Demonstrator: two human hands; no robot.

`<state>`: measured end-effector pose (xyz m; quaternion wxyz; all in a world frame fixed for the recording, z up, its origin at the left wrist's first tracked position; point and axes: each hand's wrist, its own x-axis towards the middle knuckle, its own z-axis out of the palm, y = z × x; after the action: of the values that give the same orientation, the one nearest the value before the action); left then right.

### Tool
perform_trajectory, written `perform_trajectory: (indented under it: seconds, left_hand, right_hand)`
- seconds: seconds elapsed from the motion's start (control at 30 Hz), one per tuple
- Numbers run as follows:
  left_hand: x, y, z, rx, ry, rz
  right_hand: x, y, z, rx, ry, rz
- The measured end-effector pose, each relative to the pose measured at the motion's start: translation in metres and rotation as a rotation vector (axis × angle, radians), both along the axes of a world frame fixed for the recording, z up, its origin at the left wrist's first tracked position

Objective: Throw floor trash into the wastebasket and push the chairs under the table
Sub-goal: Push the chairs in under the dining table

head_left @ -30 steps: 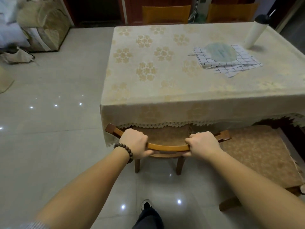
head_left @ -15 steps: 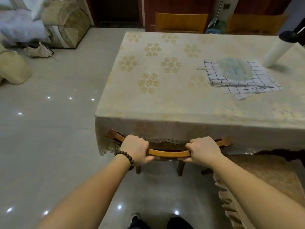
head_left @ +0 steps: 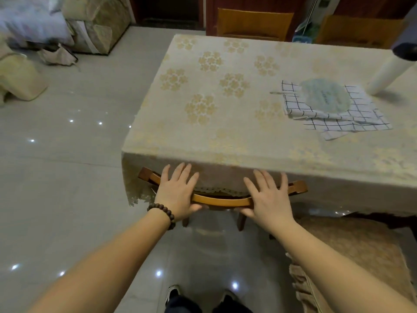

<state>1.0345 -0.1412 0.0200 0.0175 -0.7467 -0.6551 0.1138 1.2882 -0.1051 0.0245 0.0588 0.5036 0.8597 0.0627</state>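
Note:
A wooden chair [head_left: 222, 201] stands tucked under the table [head_left: 225, 141], which wears a beige flowered cloth; only the chair's curved top rail and two back legs show. My left hand [head_left: 178, 192], with a bead bracelet on the wrist, lies flat on the rail's left part, fingers spread. My right hand [head_left: 269, 197] lies flat on the rail's right part, fingers spread too. Neither hand grips the rail. A second chair with a brown padded seat [head_left: 361, 256] stands out from the table at lower right. No wastebasket or floor trash is in sight.
On the table lie a checked cloth [head_left: 334, 114] with a round fan on it and a white bottle [head_left: 390, 71]. Two more chairs [head_left: 255, 23] stand at the far side. A sofa [head_left: 94, 21], cushions and bags sit at far left on the tiled floor.
The chair slid further under the table until its seat vanished beneath the cloth. Both hands then opened from gripping the rail and now rest flat on it.

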Motion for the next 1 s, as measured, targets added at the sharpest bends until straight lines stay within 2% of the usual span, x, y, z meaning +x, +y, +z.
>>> perform_trajectory:
  seconds: [0.1, 0.23, 0.6, 0.77, 1.0]
  left_hand:
    - [0.003, -0.021, -0.004, 0.086, -0.036, 0.119]
    - [0.002, -0.024, -0.008, 0.108, -0.143, 0.277]
    - [-0.074, 0.009, -0.001, 0.062, -0.065, 0.220]
    - [-0.061, 0.006, 0.000, 0.084, -0.088, 0.231]
    - [-0.031, -0.001, -0.011, 0.087, -0.082, 0.254]
  right_hand:
    - [0.000, -0.011, 0.004, 0.060, 0.116, -0.080]
    - [-0.001, -0.014, -0.002, -0.040, 0.076, -0.168]
    - [-0.071, -0.005, -0.016, -0.019, 0.099, -0.229]
    - [-0.057, -0.001, -0.017, 0.018, 0.168, -0.129]
    - [-0.022, 0.004, -0.017, 0.013, 0.196, -0.111]
